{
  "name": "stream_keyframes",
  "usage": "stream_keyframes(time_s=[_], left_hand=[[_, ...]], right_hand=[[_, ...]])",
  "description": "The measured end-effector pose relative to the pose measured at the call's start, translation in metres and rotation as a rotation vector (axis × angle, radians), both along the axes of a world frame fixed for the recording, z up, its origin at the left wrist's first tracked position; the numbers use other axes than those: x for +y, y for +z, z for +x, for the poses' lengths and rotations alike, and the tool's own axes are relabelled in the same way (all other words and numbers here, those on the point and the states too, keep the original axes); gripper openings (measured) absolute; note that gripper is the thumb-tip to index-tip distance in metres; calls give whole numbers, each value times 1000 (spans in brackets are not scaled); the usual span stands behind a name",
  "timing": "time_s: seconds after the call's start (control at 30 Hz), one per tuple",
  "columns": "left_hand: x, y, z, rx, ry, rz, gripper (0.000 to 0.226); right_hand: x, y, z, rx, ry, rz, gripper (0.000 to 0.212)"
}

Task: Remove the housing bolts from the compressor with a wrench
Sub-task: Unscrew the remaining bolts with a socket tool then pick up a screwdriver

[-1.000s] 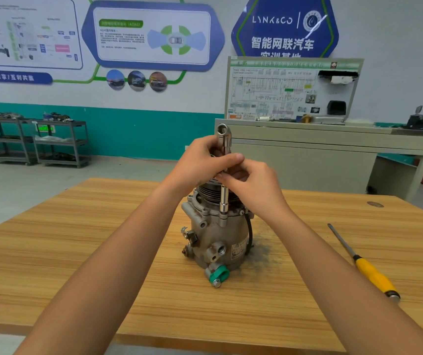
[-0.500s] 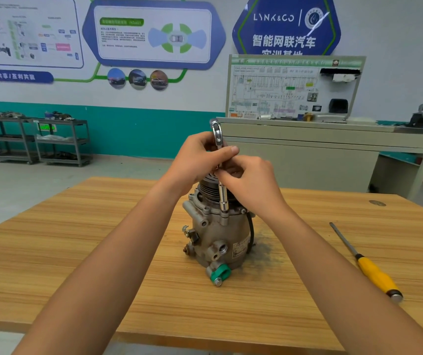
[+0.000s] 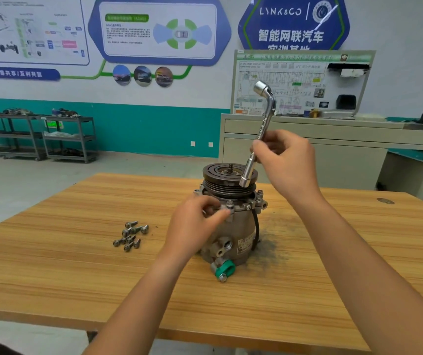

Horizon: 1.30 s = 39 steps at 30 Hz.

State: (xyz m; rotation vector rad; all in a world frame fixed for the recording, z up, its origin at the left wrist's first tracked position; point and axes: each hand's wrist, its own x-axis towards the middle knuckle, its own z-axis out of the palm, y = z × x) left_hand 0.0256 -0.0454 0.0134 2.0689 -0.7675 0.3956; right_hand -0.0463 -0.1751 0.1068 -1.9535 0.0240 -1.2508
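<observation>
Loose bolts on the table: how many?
7 loose bolts, roughly, all in one heap on the table left of the compressor; they overlap, so some may be hidden.

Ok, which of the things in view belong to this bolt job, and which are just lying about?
In the job:
compressor
wrench, held by the right hand
left hand, at a flange bolt
loose bolts on the table

Lying about:
shelf carts
wiring board on the grey bench
wall posters
</observation>
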Motion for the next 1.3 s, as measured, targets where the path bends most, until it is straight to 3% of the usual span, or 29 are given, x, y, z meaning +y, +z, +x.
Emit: stream_keyframes(time_s=[0.13, 0.33, 0.47, 0.57, 0.63, 0.8, 0.93, 1.2, 1.3], left_hand=[[-16, -2, 0, -147, 116, 17, 32], [-24, 7, -6, -133, 98, -131, 17], [-13, 29, -11, -66, 3, -403, 4], [19, 34, -3, 10, -52, -600, 13], [51, 22, 11, 37, 13, -513, 11], [132, -44, 53, 141, 316, -11, 16], [161, -79, 76, 252, 359, 247, 20], [145, -92, 91, 131, 409, 326, 28], [145, -88, 84, 83, 441, 181, 36]], right_hand=[[-4, -10, -3, 25, -2, 21, 8], [-7, -17, -5, 32, -17, 38, 9], [-9, -15, -8, 23, 3, 64, 15], [-9, -16, -9, 29, 14, 71, 16], [-8, -19, -9, 36, 25, 72, 17], [-4, -30, -9, 33, 18, 46, 10], [0, -34, -6, 36, 8, 26, 7], [-8, -34, -6, 40, -16, 9, 7], [-15, -33, -8, 23, -42, 30, 8]])
